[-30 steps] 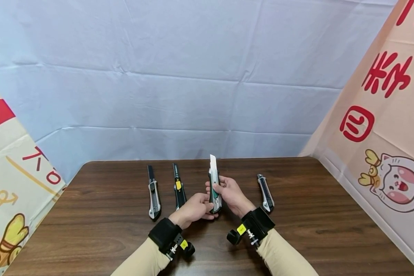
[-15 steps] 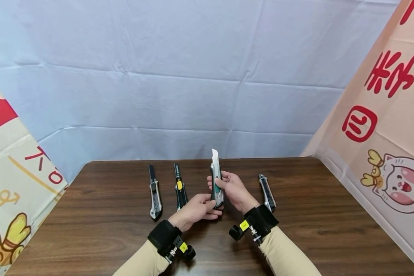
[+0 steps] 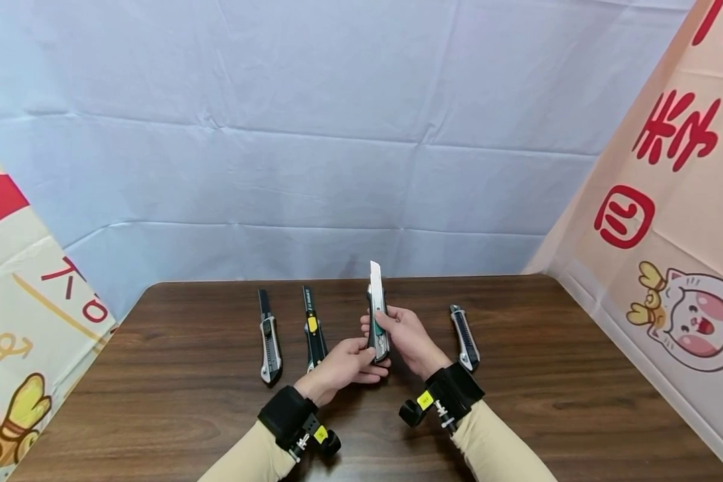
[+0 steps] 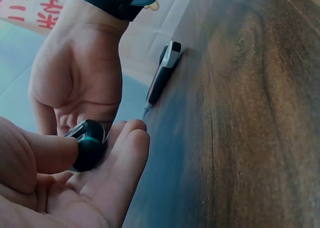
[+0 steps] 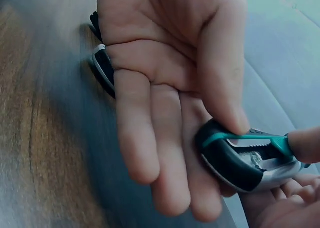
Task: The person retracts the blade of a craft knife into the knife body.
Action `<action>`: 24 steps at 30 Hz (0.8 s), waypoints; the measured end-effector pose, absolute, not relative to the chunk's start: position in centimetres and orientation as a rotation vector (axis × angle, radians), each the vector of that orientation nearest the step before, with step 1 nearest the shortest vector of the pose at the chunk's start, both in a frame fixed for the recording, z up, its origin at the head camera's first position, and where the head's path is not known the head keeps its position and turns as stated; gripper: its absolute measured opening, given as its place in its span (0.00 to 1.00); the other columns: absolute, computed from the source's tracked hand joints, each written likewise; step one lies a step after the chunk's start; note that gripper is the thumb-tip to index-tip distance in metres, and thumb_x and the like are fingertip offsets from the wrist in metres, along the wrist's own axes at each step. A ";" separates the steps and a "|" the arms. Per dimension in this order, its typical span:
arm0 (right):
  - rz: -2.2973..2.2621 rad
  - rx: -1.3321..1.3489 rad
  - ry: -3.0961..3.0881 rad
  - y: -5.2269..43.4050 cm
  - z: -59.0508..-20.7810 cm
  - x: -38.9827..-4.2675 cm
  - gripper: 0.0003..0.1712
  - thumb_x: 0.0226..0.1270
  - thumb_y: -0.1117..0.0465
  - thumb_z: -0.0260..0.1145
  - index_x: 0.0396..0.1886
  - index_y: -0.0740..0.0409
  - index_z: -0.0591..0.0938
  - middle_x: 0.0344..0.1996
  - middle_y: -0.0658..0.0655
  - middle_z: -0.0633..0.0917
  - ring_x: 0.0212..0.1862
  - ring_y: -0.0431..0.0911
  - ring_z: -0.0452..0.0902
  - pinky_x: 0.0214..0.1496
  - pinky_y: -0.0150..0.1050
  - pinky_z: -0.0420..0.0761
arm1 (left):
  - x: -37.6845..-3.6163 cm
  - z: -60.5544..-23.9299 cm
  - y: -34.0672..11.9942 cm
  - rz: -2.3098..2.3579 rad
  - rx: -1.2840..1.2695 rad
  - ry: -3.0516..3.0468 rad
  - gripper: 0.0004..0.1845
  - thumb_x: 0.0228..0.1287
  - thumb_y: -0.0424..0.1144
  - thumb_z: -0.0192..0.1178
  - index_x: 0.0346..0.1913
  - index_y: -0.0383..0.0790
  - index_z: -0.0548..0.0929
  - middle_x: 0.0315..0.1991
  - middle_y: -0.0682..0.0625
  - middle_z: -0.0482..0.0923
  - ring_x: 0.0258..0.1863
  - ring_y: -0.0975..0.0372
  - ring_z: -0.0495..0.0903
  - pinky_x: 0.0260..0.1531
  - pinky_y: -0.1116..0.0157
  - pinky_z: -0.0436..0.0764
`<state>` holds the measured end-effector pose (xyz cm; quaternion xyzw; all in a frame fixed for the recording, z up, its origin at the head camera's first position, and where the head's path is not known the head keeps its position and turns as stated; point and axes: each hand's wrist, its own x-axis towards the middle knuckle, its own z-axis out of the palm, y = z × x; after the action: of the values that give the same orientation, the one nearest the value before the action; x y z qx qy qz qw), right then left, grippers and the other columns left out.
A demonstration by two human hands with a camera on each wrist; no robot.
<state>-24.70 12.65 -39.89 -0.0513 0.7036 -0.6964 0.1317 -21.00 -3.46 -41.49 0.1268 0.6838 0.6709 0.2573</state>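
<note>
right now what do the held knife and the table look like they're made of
Utility knife: bright silvery blade, probably steel; body looks like glossy black and green plastic with a silvery, possibly metal, shell. Table: dark brown wood grain with a smooth sheen, either real wood or laminate.

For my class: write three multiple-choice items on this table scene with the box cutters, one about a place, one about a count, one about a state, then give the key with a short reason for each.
1. Where is the green-trimmed cutter?
A. held in both hands above the table
B. flat at the table's left edge
C. on the backdrop

2. How many cutters lie on the wooden table?
A. one
B. three
C. five

3. What is the held cutter's blade doing?
A. retracted
C. snapped off
B. extended, pointing away from the person

Key: 1 A, the left hand supports its butt and the right hand grips its body. 2 B, two lie left of the hands, one right. 3 B, the pale blade sticks out past the handle.
</note>
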 end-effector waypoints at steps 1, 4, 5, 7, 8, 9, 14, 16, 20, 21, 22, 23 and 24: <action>-2.023 -0.139 2.048 12.6 -39.9 -24.7 0.22 0.79 0.60 0.50 0.64 0.70 0.71 0.55 0.69 0.81 0.47 0.43 0.84 0.55 0.39 0.83 | -21.0 -41.5 -3.4 1.817 0.338 1.857 0.22 0.79 0.36 0.40 0.67 0.24 0.65 0.53 0.34 0.80 0.52 0.51 0.83 0.52 0.60 0.84; -2.015 -0.133 2.065 12.5 -39.9 -24.7 0.23 0.79 0.61 0.49 0.64 0.72 0.70 0.55 0.71 0.80 0.46 0.43 0.84 0.54 0.38 0.83 | -21.0 -41.4 -3.3 1.805 0.328 1.872 0.22 0.79 0.36 0.40 0.66 0.24 0.66 0.52 0.34 0.81 0.50 0.51 0.84 0.51 0.60 0.84; -2.012 -0.133 2.068 12.5 -40.0 -24.7 0.23 0.79 0.61 0.49 0.64 0.72 0.70 0.55 0.71 0.80 0.45 0.43 0.84 0.54 0.38 0.83 | -20.9 -41.5 -3.3 1.801 0.327 1.880 0.21 0.79 0.35 0.40 0.66 0.24 0.67 0.51 0.34 0.81 0.49 0.51 0.84 0.50 0.60 0.85; -2.007 -0.133 2.068 12.4 -39.9 -24.6 0.22 0.79 0.61 0.49 0.64 0.72 0.70 0.56 0.72 0.80 0.46 0.43 0.84 0.54 0.38 0.83 | -20.9 -41.5 -3.3 1.794 0.328 1.897 0.21 0.78 0.35 0.41 0.65 0.24 0.68 0.50 0.35 0.82 0.48 0.52 0.85 0.49 0.60 0.85; -2.005 -0.135 2.071 12.4 -39.9 -24.6 0.22 0.79 0.61 0.49 0.64 0.72 0.69 0.56 0.72 0.80 0.46 0.43 0.84 0.54 0.38 0.83 | -20.9 -41.5 -3.3 1.790 0.329 1.905 0.21 0.78 0.35 0.41 0.65 0.24 0.68 0.50 0.35 0.82 0.48 0.52 0.85 0.49 0.60 0.85; -2.005 -0.138 2.074 12.4 -39.9 -24.6 0.22 0.79 0.62 0.49 0.64 0.73 0.69 0.55 0.72 0.80 0.46 0.44 0.84 0.54 0.38 0.83 | -20.9 -41.5 -3.3 1.787 0.329 1.911 0.20 0.78 0.35 0.41 0.64 0.24 0.68 0.49 0.35 0.82 0.47 0.52 0.85 0.49 0.60 0.85; -1.998 -0.143 2.075 12.4 -39.8 -24.4 0.22 0.79 0.63 0.49 0.64 0.73 0.69 0.56 0.71 0.80 0.48 0.45 0.84 0.55 0.39 0.82 | -20.9 -41.6 -3.3 1.774 0.333 1.937 0.20 0.78 0.35 0.42 0.64 0.24 0.69 0.48 0.36 0.82 0.47 0.53 0.85 0.49 0.60 0.85; -1.994 -0.146 2.074 12.4 -39.8 -24.4 0.22 0.79 0.63 0.49 0.65 0.73 0.68 0.56 0.71 0.80 0.48 0.45 0.83 0.56 0.40 0.82 | -20.9 -41.6 -3.3 1.770 0.332 1.942 0.20 0.78 0.35 0.42 0.63 0.24 0.70 0.48 0.36 0.83 0.46 0.53 0.85 0.49 0.60 0.85; -1.989 -0.152 2.072 12.4 -39.8 -24.3 0.22 0.78 0.64 0.49 0.65 0.72 0.68 0.57 0.71 0.79 0.49 0.46 0.83 0.57 0.41 0.82 | -20.9 -41.6 -3.3 1.768 0.327 1.947 0.20 0.78 0.34 0.42 0.62 0.24 0.70 0.47 0.36 0.83 0.45 0.54 0.85 0.48 0.60 0.85; -1.990 -0.153 2.070 12.4 -39.8 -24.3 0.22 0.78 0.64 0.49 0.65 0.72 0.68 0.57 0.71 0.79 0.50 0.46 0.83 0.58 0.41 0.81 | -20.9 -41.6 -3.3 1.768 0.327 1.948 0.19 0.78 0.34 0.42 0.62 0.24 0.70 0.47 0.37 0.83 0.45 0.53 0.85 0.48 0.60 0.85; -1.991 -0.155 2.068 12.5 -39.8 -24.3 0.22 0.78 0.64 0.49 0.65 0.72 0.68 0.57 0.71 0.79 0.50 0.47 0.83 0.58 0.42 0.81 | -20.9 -41.6 -3.3 1.768 0.328 1.949 0.19 0.78 0.34 0.42 0.62 0.24 0.70 0.47 0.37 0.83 0.45 0.53 0.85 0.48 0.60 0.85; -1.991 -0.155 2.067 12.5 -39.8 -24.3 0.22 0.78 0.64 0.49 0.65 0.72 0.68 0.57 0.71 0.79 0.50 0.47 0.83 0.58 0.42 0.81 | -20.9 -41.6 -3.3 1.769 0.330 1.949 0.19 0.78 0.34 0.42 0.62 0.24 0.71 0.47 0.37 0.83 0.45 0.53 0.85 0.48 0.60 0.85; -1.991 -0.157 2.066 12.5 -39.8 -24.3 0.22 0.78 0.64 0.49 0.65 0.72 0.68 0.58 0.71 0.79 0.51 0.47 0.83 0.58 0.42 0.81 | -20.9 -41.6 -3.3 1.769 0.331 1.950 0.19 0.78 0.34 0.42 0.62 0.24 0.71 0.47 0.37 0.83 0.45 0.53 0.86 0.48 0.60 0.85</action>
<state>-24.34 12.47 -39.83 -0.0541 0.7126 -0.6866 0.1335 -20.85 -3.29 -41.62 0.1211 0.7132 0.6468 0.2416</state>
